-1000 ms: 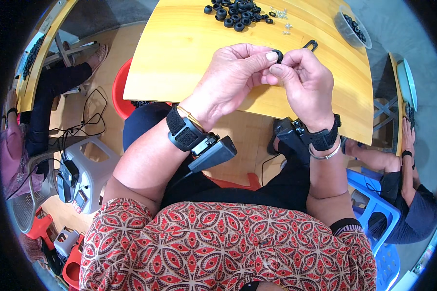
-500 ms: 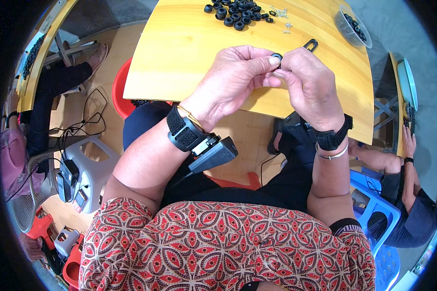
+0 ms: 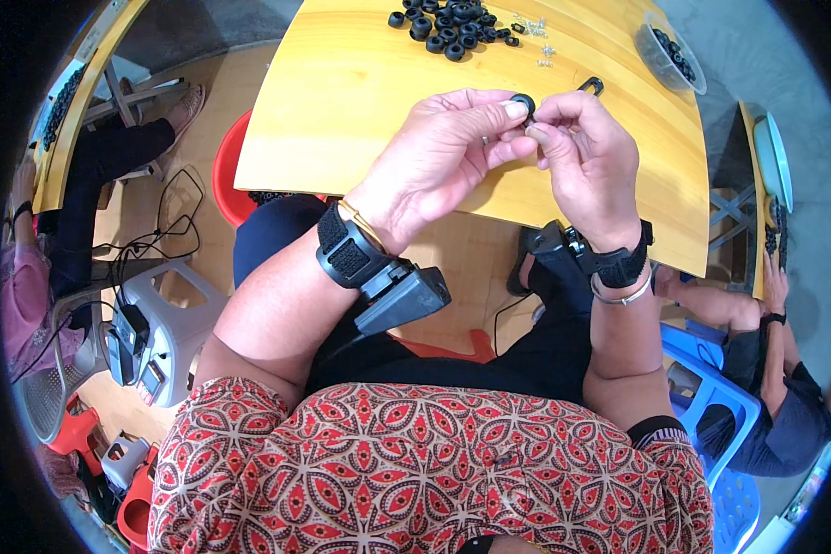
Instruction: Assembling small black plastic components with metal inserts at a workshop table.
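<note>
- Nearest, above the near edge of the surface (image 3: 342,111), the left hand (image 3: 448,148) reaches in from the left and pinches a black round part (image 3: 524,100) between thumb and fingers.
- The right hand (image 3: 589,152) comes in from the right, thumb and forefinger drawn together just beside the part's near right side (whether they grip it, or something tiny, I cannot tell).
- The part sits between the two hands, at the far end of the left thumb; the left hand is the nearer, touching it. Being round, it shows no long axis.
- Just beyond the right hand lies a black oblong link (image 3: 596,83), its visible length slanting from near left to far right.
- Farther off, left of centre, is a pile of black round parts (image 3: 448,30), with small clear pieces (image 3: 547,51) to its right.
- At the far right stands a clear tub (image 3: 654,70) holding more dark parts.
</note>
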The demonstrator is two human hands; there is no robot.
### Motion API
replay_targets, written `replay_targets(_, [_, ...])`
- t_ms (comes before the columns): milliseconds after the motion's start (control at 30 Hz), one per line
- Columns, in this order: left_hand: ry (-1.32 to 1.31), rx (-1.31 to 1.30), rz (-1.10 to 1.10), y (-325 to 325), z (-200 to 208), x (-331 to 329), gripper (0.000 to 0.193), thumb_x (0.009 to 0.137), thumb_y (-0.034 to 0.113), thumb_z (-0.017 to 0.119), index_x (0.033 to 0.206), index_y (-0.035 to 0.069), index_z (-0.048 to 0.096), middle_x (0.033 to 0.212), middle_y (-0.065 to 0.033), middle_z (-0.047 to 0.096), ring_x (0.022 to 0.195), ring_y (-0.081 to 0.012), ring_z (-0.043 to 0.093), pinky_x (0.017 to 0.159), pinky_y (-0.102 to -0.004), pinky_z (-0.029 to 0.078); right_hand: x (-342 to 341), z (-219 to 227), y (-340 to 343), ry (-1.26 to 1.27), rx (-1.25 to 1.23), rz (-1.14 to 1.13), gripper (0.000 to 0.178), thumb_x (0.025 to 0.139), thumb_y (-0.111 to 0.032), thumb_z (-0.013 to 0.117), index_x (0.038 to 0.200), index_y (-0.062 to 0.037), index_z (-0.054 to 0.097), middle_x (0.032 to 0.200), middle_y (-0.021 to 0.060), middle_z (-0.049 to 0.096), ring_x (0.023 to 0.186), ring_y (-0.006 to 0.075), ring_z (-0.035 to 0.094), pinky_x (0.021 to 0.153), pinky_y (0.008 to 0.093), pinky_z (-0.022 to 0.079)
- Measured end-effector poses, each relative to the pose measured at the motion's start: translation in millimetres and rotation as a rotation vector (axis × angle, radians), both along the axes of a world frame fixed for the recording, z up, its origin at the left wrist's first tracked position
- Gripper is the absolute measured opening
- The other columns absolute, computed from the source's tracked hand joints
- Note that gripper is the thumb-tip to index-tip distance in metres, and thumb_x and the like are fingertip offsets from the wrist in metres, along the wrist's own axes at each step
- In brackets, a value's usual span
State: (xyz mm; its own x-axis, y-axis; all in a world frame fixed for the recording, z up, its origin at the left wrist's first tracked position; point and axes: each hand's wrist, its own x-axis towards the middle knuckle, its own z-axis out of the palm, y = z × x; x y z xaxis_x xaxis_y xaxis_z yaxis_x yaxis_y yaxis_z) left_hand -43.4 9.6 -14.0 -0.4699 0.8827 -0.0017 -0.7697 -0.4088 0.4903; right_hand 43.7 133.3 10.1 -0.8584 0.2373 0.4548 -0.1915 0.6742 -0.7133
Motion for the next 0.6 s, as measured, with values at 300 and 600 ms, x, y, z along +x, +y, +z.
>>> replay_targets(300, [-0.01, 0.031, 0.0, 2.0, -0.4, 0.9, 0.013, 0.081, 0.007, 0.051, 0.089, -0.002, 0.055, 0.084, -0.0068, 0.056, 0.074, -0.0129, 0.055, 0.073, -0.0236, 0.048, -1.7, 0.0, -8.0, 0.019, -0.129, -0.082, 0.005, 0.077, -0.002, 0.055, 0.08, -0.0005, 0.051, 0.063, 0.005, 0.056, 0.055, 0.0088, 0.054, 0.048, 0.0199, 0.042])
replay_targets(600, [0.049, -0.067, 0.022, 2.4, -4.0, -1.4, 0.014, 0.08, 0.008, 0.054, 0.091, -0.001, 0.056, 0.081, -0.0058, 0.057, 0.069, -0.0117, 0.053, 0.065, -0.021, 0.045, 2.5, 9.7, -2.2, -0.09, -0.341, -0.003, 0.007, 0.079, -0.002, 0.052, 0.084, 0.0019, 0.049, 0.068, 0.0044, 0.055, 0.055, 0.007, 0.052, 0.048, 0.0176, 0.042])
